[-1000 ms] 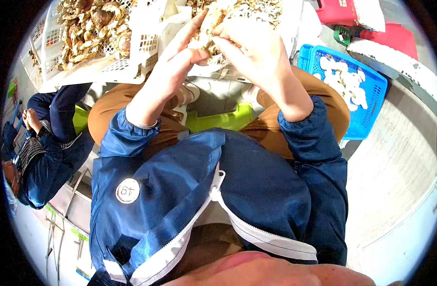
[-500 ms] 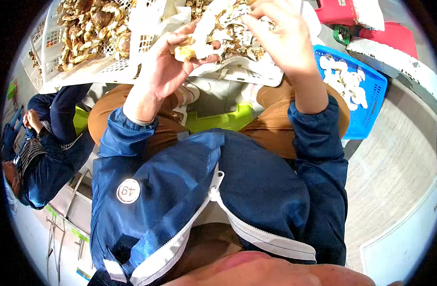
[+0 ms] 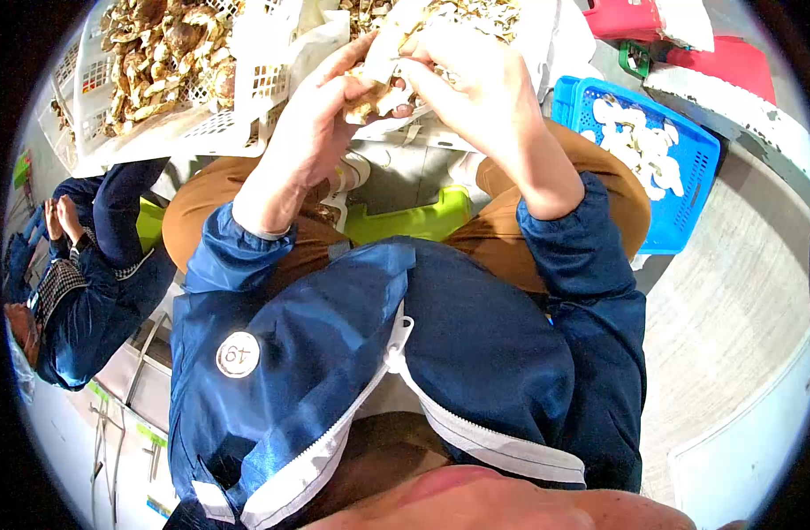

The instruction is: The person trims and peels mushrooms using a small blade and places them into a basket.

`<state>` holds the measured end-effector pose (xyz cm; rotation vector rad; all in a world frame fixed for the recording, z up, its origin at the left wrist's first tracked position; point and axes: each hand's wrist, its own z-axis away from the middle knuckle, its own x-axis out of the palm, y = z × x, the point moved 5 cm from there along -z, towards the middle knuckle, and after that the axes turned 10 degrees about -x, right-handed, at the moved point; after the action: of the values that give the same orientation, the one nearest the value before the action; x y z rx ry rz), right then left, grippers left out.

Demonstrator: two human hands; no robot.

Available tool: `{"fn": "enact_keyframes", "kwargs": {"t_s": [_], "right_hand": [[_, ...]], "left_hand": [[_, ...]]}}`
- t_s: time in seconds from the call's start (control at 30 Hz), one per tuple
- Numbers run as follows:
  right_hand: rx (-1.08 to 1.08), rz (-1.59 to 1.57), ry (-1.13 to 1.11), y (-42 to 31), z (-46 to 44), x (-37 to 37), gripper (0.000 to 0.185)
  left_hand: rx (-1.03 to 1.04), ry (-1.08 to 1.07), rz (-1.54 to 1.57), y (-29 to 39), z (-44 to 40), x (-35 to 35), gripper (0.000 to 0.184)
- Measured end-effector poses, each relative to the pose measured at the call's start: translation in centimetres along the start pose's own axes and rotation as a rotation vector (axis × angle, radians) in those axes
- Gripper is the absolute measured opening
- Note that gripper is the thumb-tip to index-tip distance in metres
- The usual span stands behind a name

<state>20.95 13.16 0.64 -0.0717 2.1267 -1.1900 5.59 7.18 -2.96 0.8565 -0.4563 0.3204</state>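
My left hand (image 3: 312, 119) is closed around a pale, yellowish-brown mushroom (image 3: 362, 108) above the near edge of a white crate. From the right, my right hand (image 3: 475, 93) meets it, with thumb and fingers bent together against the mushroom. Whatever the right fingers grip is hidden by the hand and by glare. Behind both hands, mushroom trimmings (image 3: 480, 13) lie on a pale liner. On the left stands a white perforated crate (image 3: 206, 132) with many brown mushrooms (image 3: 171, 62) in it.
A blue basket (image 3: 679, 212) holding white mushroom pieces (image 3: 639, 146) stands right of my knee. Red stools (image 3: 727, 66) and a chipped white ledge (image 3: 732, 102) lie beyond it. A green stool (image 3: 409, 216) is between my legs. A co-worker (image 3: 95, 274) sits at the left.
My right hand has come left and down to the mushroom in my left hand. My left fingers have curled more around it. The co-worker's hands have risen slightly.
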Motion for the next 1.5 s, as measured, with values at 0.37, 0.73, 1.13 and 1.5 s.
{"fn": "enact_keyframes", "kwargs": {"t_s": [0.37, 0.73, 1.13, 1.5], "right_hand": [[0.073, 0.219, 0.314, 1.2, -1.3, -6.1, 0.004], [0.018, -0.160, -0.040, -1.1, -0.8, -0.4, 0.011], [-0.062, -0.080, 0.168, 0.7, 0.0, 0.5, 0.016], [0.089, 0.260, 0.395, 2.3, -0.7, -4.8, 0.004]], "left_hand": [[-0.063, 0.061, -0.027, 0.2, 0.0, -1.2, 0.066], [0.157, 0.108, -0.447, 0.4, 0.7, 0.3, 0.076], [0.557, 0.228, -1.105, 1.0, 1.4, 1.6, 0.068], [0.179, 0.226, -0.542, 0.7, 0.7, 0.0, 0.063]]}}
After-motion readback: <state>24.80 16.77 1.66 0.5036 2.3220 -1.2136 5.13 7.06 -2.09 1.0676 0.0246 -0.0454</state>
